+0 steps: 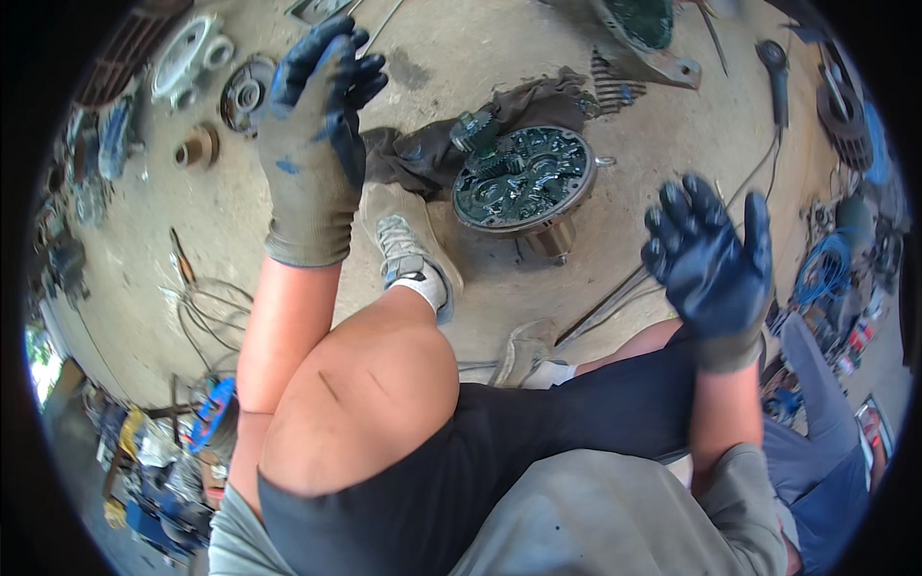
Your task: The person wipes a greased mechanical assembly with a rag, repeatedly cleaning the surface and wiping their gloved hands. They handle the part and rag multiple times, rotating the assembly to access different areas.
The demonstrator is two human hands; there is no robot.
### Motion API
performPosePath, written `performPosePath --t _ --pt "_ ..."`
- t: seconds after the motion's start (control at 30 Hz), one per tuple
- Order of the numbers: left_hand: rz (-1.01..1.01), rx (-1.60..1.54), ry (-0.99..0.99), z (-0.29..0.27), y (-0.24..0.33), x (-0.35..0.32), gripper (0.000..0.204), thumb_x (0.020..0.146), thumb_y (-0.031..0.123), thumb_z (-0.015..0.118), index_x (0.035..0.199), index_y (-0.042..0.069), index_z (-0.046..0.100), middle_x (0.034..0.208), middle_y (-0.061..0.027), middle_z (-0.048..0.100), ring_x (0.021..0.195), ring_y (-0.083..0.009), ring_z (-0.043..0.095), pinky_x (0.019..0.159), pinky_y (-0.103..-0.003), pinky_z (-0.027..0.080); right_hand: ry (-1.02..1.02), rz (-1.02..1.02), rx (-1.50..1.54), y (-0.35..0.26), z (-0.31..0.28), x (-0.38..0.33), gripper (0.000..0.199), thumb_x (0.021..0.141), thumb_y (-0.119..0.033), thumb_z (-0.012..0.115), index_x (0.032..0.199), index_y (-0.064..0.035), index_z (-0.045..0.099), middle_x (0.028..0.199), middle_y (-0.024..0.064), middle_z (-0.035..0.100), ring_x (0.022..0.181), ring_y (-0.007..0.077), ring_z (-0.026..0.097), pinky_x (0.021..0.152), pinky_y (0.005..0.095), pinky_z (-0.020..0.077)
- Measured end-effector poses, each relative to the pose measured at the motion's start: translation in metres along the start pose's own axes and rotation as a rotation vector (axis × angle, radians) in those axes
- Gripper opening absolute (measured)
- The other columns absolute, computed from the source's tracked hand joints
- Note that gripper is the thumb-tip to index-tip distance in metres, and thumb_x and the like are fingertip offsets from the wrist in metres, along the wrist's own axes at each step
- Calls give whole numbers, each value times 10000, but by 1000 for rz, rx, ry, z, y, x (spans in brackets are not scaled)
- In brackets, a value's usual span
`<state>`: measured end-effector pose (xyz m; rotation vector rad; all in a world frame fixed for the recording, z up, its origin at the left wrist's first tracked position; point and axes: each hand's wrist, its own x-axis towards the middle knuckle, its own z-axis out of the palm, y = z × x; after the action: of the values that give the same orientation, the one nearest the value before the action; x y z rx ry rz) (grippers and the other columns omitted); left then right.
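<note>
Both of my hands wear grey knit gloves with dark blue coated palms and fingers. My left hand [317, 144] is raised at the upper left with its fingers apart, and nothing shows in it. To the right, my right hand [715, 264] hangs in the air, blue-coated side visible and fingers spread, without anything in it. Between them on the floor stands a round metal gear housing [523, 178], its upper face full of gears under dark green, glossy grease. A small toothed gear shaft [475, 132] rises at its left edge. Neither hand touches the housing.
A dark cloth [413, 158] lies behind the housing. Metal parts, including a flanged hub [197, 147] and a ring [248, 94], lie at the left. A large greasy casing [639, 34] stands far back. Cables [206, 312] trail across the floor. Another person [816, 403] is at the right.
</note>
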<state>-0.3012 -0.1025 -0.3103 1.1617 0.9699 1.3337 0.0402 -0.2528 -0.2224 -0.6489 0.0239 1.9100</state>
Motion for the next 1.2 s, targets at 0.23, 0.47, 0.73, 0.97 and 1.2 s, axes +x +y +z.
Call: performPosePath --t 0.23,0.47,0.73,0.97,1.2 --pt "-223 -136 61 -21 10 -18 352 1086 147 554 1390 -28 582 1404 -166 617 1167 -239 681 1020 -373 560 305 36 -34 37 -5 4 660 1084 -560 397 1395 -21 615 1370 220 655 1244 391 627 1042 508 492" --pt "-314 -152 154 -20 24 -34 344 1069 108 570 1390 -12 597 1359 -137 657 1074 -202 698 975 -330 557 357 64 -58 42 -5 20 638 1086 -568 403 1329 -32 647 1317 194 675 1181 350 659 1016 492 510" --pt "-327 -118 121 -8 28 -31 344 1052 120 597 1373 -4 613 1291 -121 685 1043 -189 693 969 -326 552 327 45 -103 39 -16 23 610 1094 -529 418 1338 -19 648 1316 195 682 1191 353 653 1006 470 511" --pt "-210 -8 18 -3 22 -33 331 1062 134 594 1361 -8 618 1323 -118 664 1089 -189 688 980 -334 559 336 22 -108 38 -18 14 599 1099 -516 417 1341 -16 640 1325 197 675 1185 348 656 1006 466 515" --pt "-293 -99 41 -1 19 -33 298 1087 89 537 1353 -19 617 1396 -136 620 1089 -203 702 958 -340 585 333 65 -168 49 -25 4 599 1105 -534 396 1308 -23 633 1300 180 680 1172 319 673 1009 471 532"
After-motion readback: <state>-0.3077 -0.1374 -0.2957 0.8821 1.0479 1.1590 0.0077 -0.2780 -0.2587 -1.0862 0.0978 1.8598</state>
